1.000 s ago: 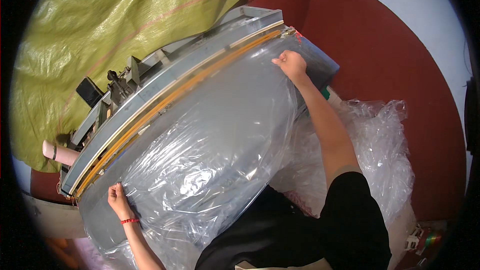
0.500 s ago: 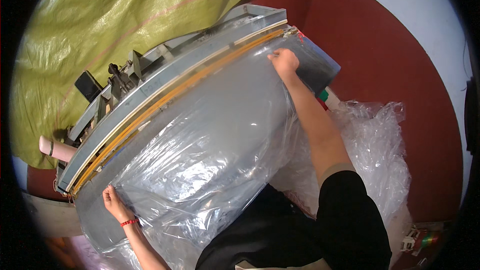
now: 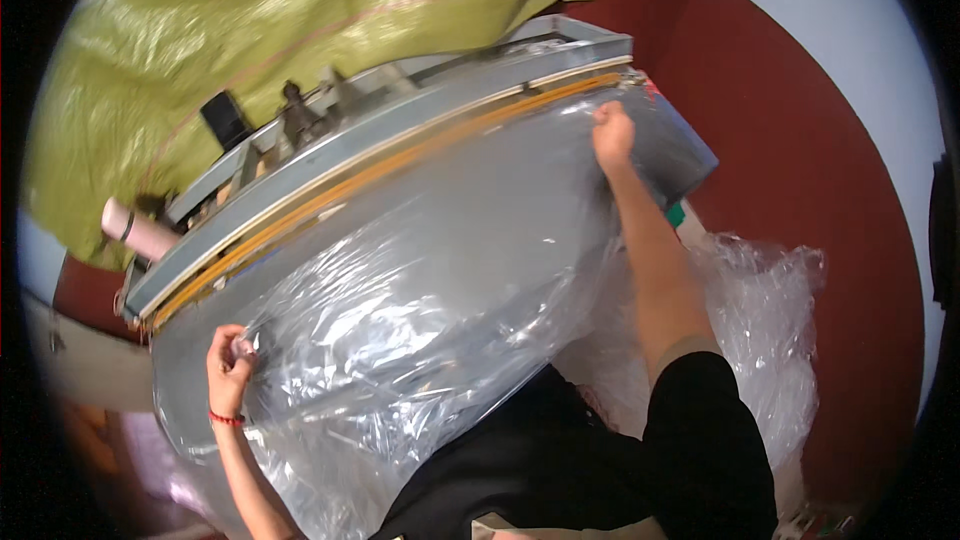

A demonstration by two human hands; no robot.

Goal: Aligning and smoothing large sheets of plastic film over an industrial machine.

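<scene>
A large clear plastic sheet (image 3: 460,240) lies across the grey tabletop (image 3: 185,365) and hangs down over its near edge against my black clothing. At the left end, the curled fingers of my left hand (image 3: 230,358) pinch the sheet's corner, with crinkles running out from the grip. Farther off, near the right end, my right hand (image 3: 613,137) is closed in a fist on the sheet's far corner. The film is pulled smooth between the hands at the far side and wrinkled nearer me. Beyond it runs a long grey metal bar (image 3: 400,135) with orange strips (image 3: 410,162) along it.
Behind the bar are metal brackets (image 3: 300,115), a dark phone-like slab (image 3: 226,120) and a pink roll (image 3: 140,230). A yellow-green woven sheet (image 3: 330,0) covers the back. More crumpled clear plastic (image 3: 765,330) is heaped at the right, beside the red floor (image 3: 790,170).
The view has turned and shifted, so the bench appears more level. My left hand's fingers have bunched more of the film and the wrist is more upright. My right hand keeps its hold.
</scene>
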